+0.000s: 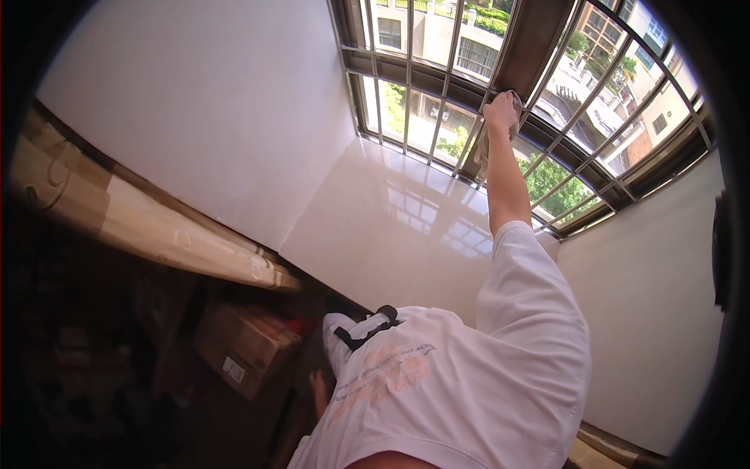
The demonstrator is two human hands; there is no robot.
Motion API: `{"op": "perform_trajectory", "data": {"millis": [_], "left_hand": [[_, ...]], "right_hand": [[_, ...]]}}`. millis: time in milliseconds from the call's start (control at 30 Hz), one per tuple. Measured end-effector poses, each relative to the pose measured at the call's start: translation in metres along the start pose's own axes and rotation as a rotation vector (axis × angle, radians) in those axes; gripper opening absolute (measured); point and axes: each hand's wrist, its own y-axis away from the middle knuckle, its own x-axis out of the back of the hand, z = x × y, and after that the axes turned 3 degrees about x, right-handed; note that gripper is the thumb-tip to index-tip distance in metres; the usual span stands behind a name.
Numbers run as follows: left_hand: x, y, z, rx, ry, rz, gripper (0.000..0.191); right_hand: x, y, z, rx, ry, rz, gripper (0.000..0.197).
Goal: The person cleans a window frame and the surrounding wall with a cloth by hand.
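Observation:
My right hand (501, 111) is stretched up to the window's dark middle post (530, 53), behind thin metal security bars (450, 64). It grips a greyish cloth (515, 120), partly hidden by the hand and forearm. Some of the cloth hangs below, beside the forearm. The hand is where the post meets the dark horizontal frame bar (430, 80). Low at my side, my left hand (317, 381) hangs in shadow near my trousers. It is small and dim, so its finger posture is unclear.
Below the window lies a glossy pale sill (387, 228), reflecting the bars. Long wrapped cardboard packages (176, 225) rest along the wall at left. A cardboard box (249, 346) with a label stands on the dark floor. A white wall (633, 293) rises at right.

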Motion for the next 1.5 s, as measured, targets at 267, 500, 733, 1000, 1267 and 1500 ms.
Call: {"op": "perform_trajectory", "data": {"millis": [267,500,733,1000,1267,1500], "left_hand": [[-0.012,0.006,0.000,0.047,-0.192,-0.029,0.056],[-0.003,0.003,-0.003,0.063,-0.341,-0.051,0.056],[0.007,0.004,-0.004,0.054,-0.421,-0.048,0.056],[-0.002,0.005,-0.003,0.049,-0.463,-0.078,0.056],[0.001,0.007,-0.005,0.052,-0.466,-0.072,0.056],[-0.003,0.006,-0.005,0.056,-0.481,-0.096,0.056]], "right_hand": [[0.017,-0.013,0.053,0.213,-0.244,-0.018,0.021],[0.055,0.035,0.115,-0.097,-0.333,0.394,0.017],[0.068,0.008,0.134,-0.080,-0.210,0.224,0.014],[0.040,-0.010,0.104,0.278,-0.168,0.095,0.016],[0.056,-0.019,0.116,-0.050,-0.026,0.038,0.009],[0.056,-0.025,0.123,0.192,-0.024,-0.071,0.009]]}}
